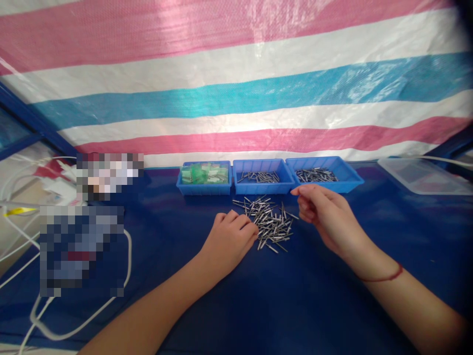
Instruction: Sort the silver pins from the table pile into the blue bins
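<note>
A loose pile of thin silver blind rivets (273, 227) lies on the dark blue tabletop (281, 305). At the pile's left edge rests my left hand (231, 236), palm down with curled fingers; the fingertips and anything in them are hidden. To the right of the pile my right hand (323, 212) is raised, thumb and forefinger pinched together just in front of the bins; what they hold, if anything, is too small to make out. The middle blue bin (264, 188) holds some rivets, and the right blue bin (332, 187) holds more.
A left blue bin (205, 189) contains green and clear plastic packets. A translucent plastic lid (424, 177) lies at the back right. White cables (129, 256) and blurred-out objects occupy the left side. A striped plastic sheet (236, 103) hangs behind the table.
</note>
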{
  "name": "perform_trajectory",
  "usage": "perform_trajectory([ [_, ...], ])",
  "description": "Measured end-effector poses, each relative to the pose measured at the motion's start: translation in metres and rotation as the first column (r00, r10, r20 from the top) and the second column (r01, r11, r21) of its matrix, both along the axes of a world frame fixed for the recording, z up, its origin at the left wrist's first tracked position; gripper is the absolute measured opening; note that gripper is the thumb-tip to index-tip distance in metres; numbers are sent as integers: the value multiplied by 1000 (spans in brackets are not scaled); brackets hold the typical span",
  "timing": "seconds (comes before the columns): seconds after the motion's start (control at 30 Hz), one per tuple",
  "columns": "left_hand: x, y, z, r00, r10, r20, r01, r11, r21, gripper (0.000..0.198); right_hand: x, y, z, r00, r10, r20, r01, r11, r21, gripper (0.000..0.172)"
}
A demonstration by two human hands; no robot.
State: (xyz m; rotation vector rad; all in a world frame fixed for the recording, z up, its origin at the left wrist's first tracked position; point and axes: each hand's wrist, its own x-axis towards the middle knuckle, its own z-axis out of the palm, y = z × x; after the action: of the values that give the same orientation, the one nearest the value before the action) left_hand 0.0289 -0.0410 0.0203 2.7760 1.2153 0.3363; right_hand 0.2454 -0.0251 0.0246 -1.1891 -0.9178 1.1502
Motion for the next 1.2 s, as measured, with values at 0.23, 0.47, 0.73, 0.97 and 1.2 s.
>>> perform_trajectory([
  [0.23,-1,0,-3,1000,8,4,-8,1000,21,15,-4,-1,-1,1000,15,5,-15,1000,-16,18],
  [0.47,-3,1,-8,1000,8,-13,-7,998,68,19,-6,-2,-1,999,31,12,-31,999,-25,18],
  [0.73,-1,0,-4,999,45,-13,-44,997,57,18,-7,-2,-1,999,46,15,-45,998,-42,19],
  [0.97,-2,0,-3,999,44,-30,-42,997,65,17,-8,-4,1,998,60,29,-58,997,-49,20],
  [1.2,-1,0,-6,998,65,-10,-64,994,93,17,-8,-3,-2,997,71,42,-69,996,-52,21],
])
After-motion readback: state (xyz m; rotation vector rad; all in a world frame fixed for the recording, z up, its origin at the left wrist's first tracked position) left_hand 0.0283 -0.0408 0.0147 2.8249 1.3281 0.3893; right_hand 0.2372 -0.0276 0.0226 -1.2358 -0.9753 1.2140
